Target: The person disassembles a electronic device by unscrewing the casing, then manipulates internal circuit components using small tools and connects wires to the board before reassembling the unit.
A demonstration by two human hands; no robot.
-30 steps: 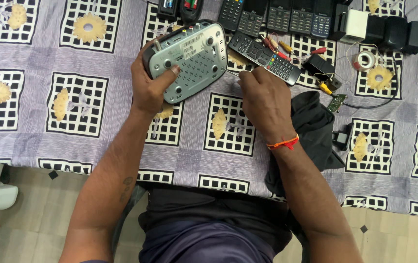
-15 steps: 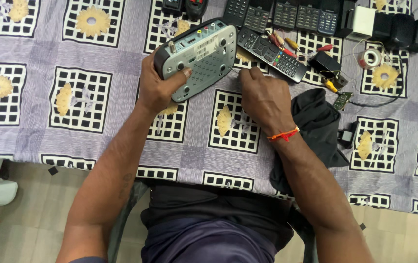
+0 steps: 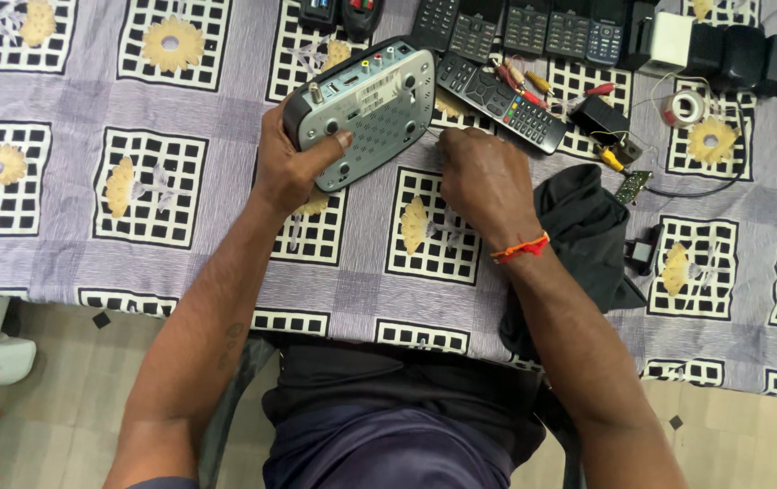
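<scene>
Over the patterned tablecloth (image 3: 180,190), left hand (image 3: 290,163) had tipped the grey set-top box (image 3: 366,104) up higher, gripping it, while right hand (image 3: 483,177) sat fisted beside it, maybe pinching a tool.

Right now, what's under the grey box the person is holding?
Under the grey box lies the patterned tablecloth. The left hand grips its near edge; the right hand rests beside it. Whatever lies directly beneath is covered.
</scene>
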